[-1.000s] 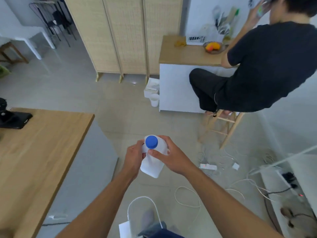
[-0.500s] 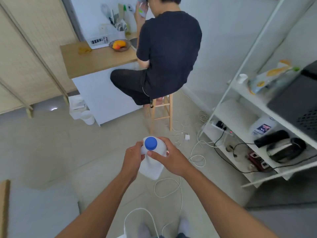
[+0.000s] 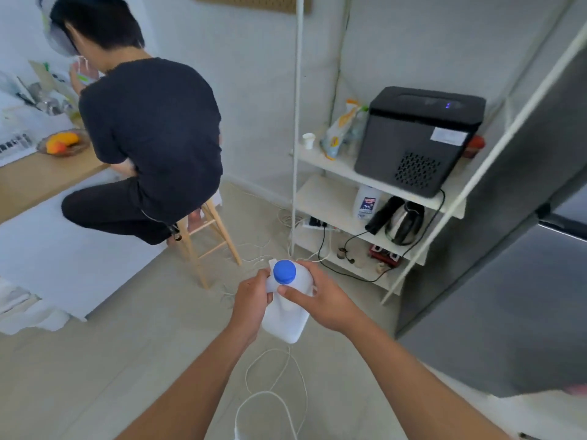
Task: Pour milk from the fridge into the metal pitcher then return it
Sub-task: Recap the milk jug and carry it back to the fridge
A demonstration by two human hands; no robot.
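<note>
I hold a white plastic milk jug upright in front of me, above the floor, with its blue cap on. My left hand grips the jug's left side near the neck. My right hand wraps its right shoulder, thumb just under the cap. The grey fridge stands at the right, its doors closed. The metal pitcher is out of view.
A person in black sits on a wooden stool at a wood-topped counter to the left. A white shelf rack ahead holds a black appliance, a kettle and cables. White cords lie on the floor.
The view has swung right: the wooden table left the frame, and the shelf rack and then the fridge came in. Both hands keep the same hold on the jug.
</note>
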